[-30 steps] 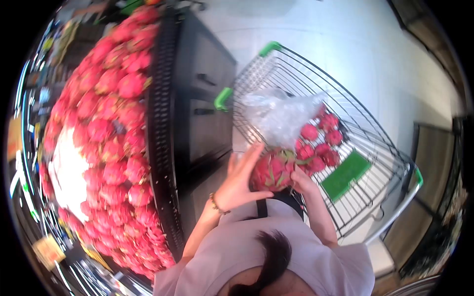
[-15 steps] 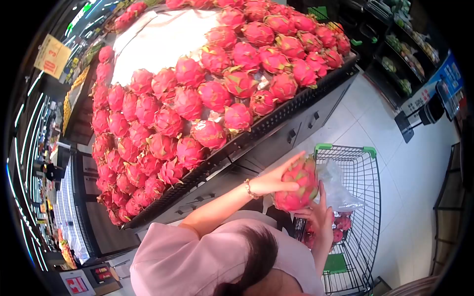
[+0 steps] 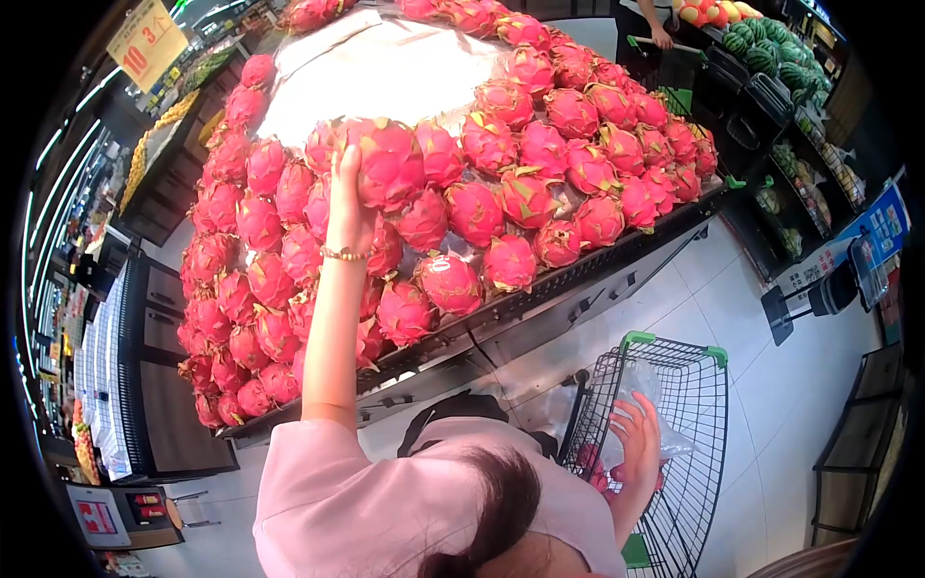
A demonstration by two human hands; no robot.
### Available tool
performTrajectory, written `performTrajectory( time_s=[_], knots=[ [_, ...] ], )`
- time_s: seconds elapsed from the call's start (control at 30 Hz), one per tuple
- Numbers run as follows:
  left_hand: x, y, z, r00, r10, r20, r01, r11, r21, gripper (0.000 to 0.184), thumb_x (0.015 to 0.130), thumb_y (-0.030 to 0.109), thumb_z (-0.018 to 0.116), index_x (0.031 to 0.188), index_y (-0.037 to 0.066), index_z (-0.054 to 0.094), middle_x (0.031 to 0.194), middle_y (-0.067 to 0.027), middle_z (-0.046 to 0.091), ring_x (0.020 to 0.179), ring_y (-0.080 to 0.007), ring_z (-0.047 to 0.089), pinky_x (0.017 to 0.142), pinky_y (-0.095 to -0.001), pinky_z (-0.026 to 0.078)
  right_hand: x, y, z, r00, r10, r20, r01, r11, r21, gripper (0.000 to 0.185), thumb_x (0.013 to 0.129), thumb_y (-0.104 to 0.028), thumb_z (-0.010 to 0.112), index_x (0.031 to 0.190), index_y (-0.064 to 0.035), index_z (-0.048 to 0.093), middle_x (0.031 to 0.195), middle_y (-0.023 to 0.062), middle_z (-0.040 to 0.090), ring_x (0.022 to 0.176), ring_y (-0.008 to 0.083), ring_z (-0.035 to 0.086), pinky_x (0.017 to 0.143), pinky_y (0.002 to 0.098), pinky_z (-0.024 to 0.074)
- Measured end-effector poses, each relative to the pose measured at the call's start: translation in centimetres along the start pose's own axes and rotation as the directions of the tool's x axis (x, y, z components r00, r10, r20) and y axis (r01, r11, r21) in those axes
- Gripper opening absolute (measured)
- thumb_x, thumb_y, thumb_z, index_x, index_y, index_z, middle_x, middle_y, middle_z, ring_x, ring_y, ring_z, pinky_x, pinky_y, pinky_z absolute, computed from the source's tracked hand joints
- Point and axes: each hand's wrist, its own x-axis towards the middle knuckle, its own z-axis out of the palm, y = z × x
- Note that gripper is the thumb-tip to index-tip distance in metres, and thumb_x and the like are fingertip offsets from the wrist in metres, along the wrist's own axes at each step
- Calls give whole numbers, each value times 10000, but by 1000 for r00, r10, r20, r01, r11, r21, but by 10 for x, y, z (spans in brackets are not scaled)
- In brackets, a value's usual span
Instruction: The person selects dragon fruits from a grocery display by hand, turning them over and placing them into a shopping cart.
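Observation:
My left hand [image 3: 352, 207] reaches out over the fruit display and grips a large dragon fruit [image 3: 385, 164], with the palm and thumb against its near left side. The held fruit is at the pile of pink dragon fruits [image 3: 506, 260]; whether it rests on those beneath is hidden. Over the shopping cart [image 3: 708, 453], my right hand [image 3: 636, 438] has its fingers stretched out and apart and grips nothing. Right beside it is a clear plastic bag [image 3: 674, 443]; I cannot tell if they touch. More dragon fruits [image 3: 599, 474] lie low in the cart, partly covered by the hand.
White sheeting [image 3: 385, 72] shows between the fruits at the back of the stand. A black rim [image 3: 568, 270] edges the display. Another person's hand [image 3: 661, 39] is by a cart at the far right, near watermelons [image 3: 771, 53]. A price sign [image 3: 147, 43] hangs upper left.
The large dragon fruit has gone from between both hands near the cart to the pile, in my left hand. My right hand has come off it and stays over the cart.

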Motion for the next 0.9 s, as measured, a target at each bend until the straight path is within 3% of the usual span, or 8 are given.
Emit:
performTrajectory(
  time_s=[0.07, 0.17, 0.27, 0.3, 0.53, 0.7, 0.8, 0.9],
  knots=[
    [29, 14, -2, 953, 302, 14, -289, 897, 334, 733, 815, 367, 637, 1358, 23, 286, 1331, -147, 414, 1180, -251, 455, 981, -357, 377, 2, 2, 2, 1000, -14, -12, 14, 1000, -1, 578, 891, -401, 478, 1290, 1, 366, 1134, 176, 550, 952, 225, 573, 826, 324, 447],
    [76, 24, -10, 859, 512, -24, -365, 644, 672, 852, 740, 418, 691, 1353, -9, 282, 1358, -173, 370, 1214, -266, 411, 999, -346, 347, 3, 3, 8, 999, -40, -26, 39, 999, -7, 544, 898, -377, 477, 1277, 2, 383, 1122, 173, 553, 944, 220, 572, 825, 321, 444],
    [110, 40, -4, 793, 610, -13, -349, 471, 810, 920, 677, 468, 726, 1328, -34, 315, 1309, -201, 421, 1177, -284, 451, 978, -353, 368, 4, 4, 10, 998, -56, -16, 56, 998, -36, 547, 901, -377, 480, 1293, -11, 374, 1141, 165, 546, 957, 218, 566, 833, 314, 440],
    [112, 50, 6, 842, 534, -74, -237, 490, 839, 916, 641, 493, 742, 1283, -48, 373, 1244, -223, 480, 1128, -299, 499, 944, -357, 400, 5, 4, 11, 998, -60, -10, 59, 997, -49, 555, 901, -382, 482, 1303, -17, 367, 1151, 161, 541, 965, 218, 562, 837, 311, 439],
    [235, 11, -56, 897, 441, -29, -208, 478, 854, 1016, 583, 552, 760, 1241, -104, 350, 1184, -266, 517, 1094, -331, 532, 925, -369, 420, 1, 7, 23, 993, -63, -104, 56, 996, -68, 437, 922, -281, 458, 1255, -1, 418, 1103, 158, 567, 930, 200, 576, 820, 301, 438],
    [225, -10, -48, 893, 411, -185, 85, 249, 965, 1166, 530, 695, 695, 1263, -121, 299, 1182, -302, 506, 1114, -385, 512, 936, -404, 411, 4, 15, 24, 990, -57, -133, 41, 992, -116, 424, 922, -284, 458, 1246, -11, 434, 1098, 148, 572, 931, 193, 578, 821, 294, 438],
    [224, -30, -55, 900, 419, -117, 85, 95, 992, 1091, 541, 692, 697, 1182, -140, 400, 1132, -312, 534, 1079, -361, 542, 909, -375, 431, 9, 14, 34, 991, -47, -129, 23, 982, -186, 439, 907, -316, 480, 1235, -27, 443, 1088, 129, 579, 920, 170, 576, 805, 280, 439],
    [234, -44, -68, 910, 380, -165, 97, 192, 977, 1112, 544, 696, 692, 1163, -173, 381, 1135, -316, 529, 1079, -362, 543, 914, -368, 427, 12, 10, 44, 990, -31, -136, -5, 966, -259, 406, 911, -295, 471, 1220, -33, 462, 1089, 124, 580, 917, 166, 577, 803, 277, 436]
  ],
)
